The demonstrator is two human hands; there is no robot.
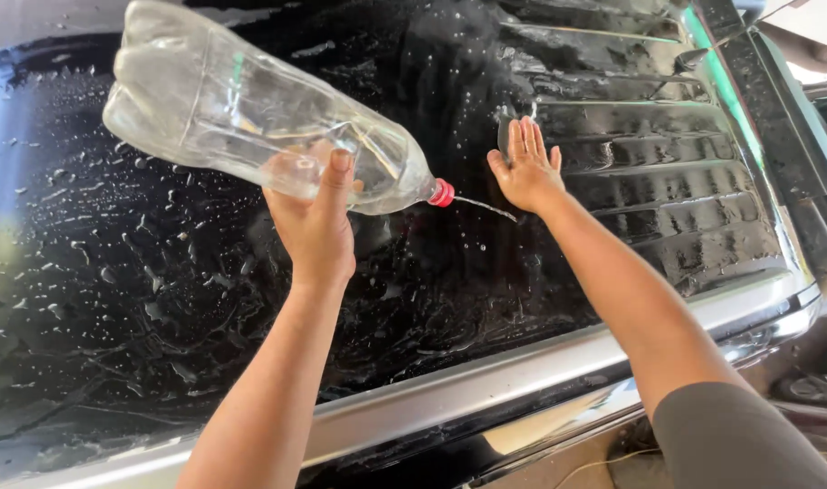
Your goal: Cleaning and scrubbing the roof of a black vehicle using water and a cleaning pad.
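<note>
My left hand (315, 222) grips a large clear plastic bottle (241, 113) from below. The bottle is tilted with its red neck (441, 192) pointing right and down. A thin stream of water (486, 207) runs from the neck toward my right hand (525, 167). That hand lies flat, fingers spread, on the wet black car surface (160, 299), which is covered in droplets and soapy streaks.
A chrome trim strip (522, 371) runs along the near edge of the black panel. Ribbed black ridges (649, 136) lie to the right of my right hand. A wiper arm (694, 59) sits at the top right. Part of another vehicle shows at the far right.
</note>
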